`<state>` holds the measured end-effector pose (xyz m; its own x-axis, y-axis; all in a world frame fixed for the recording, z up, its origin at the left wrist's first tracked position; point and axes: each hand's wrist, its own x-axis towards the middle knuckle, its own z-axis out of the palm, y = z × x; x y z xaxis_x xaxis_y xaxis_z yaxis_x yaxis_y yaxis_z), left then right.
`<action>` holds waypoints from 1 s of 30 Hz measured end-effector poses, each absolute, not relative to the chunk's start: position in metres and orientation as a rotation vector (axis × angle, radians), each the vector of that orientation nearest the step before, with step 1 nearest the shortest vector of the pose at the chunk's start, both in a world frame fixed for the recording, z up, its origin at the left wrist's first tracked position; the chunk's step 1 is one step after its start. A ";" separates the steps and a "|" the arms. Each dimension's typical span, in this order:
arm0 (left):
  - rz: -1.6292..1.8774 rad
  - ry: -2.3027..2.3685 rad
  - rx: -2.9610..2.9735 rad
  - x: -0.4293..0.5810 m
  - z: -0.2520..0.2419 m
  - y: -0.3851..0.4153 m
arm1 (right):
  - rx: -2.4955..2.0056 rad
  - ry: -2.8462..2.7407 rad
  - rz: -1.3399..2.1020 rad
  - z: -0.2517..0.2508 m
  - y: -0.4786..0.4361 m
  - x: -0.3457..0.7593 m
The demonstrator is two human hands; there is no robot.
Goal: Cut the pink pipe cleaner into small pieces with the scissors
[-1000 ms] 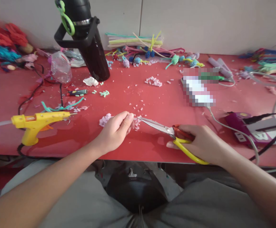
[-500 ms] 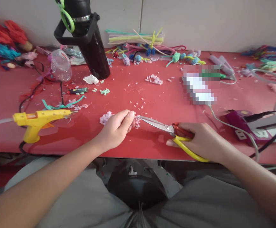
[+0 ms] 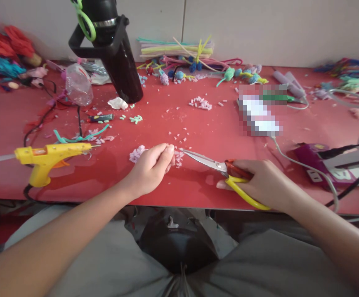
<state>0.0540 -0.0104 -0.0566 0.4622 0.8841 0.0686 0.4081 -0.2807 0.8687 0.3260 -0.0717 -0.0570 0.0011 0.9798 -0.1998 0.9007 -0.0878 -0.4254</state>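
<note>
My left hand is closed in a pinch over the red table, its fingertips beside a small heap of pale pink cut bits. What it pinches is too small to make out. My right hand grips the red and yellow handles of a pair of scissors. The blades point left, and their tips lie close to my left fingertips.
A yellow glue gun lies at the left. A black bottle leans at the back, with a clear plastic bottle beside it. Pipe cleaners are stacked at the wall. A purple power strip with cables sits at the right.
The scissors and my left fingertips have stayed almost where they were; the blade tips sit slightly further from my left fingers. The view shifted a little.
</note>
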 end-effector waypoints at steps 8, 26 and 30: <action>0.726 1.094 1.872 0.054 -0.055 -0.010 | -2.038 -2.026 0.691 -0.054 -0.074 0.326; 0.727 1.082 1.899 0.054 -0.054 -0.010 | -2.137 -2.011 0.680 -0.051 -0.073 0.322; 0.717 1.082 1.888 0.055 -0.054 -0.010 | -2.154 -1.993 0.680 -0.052 -0.073 0.322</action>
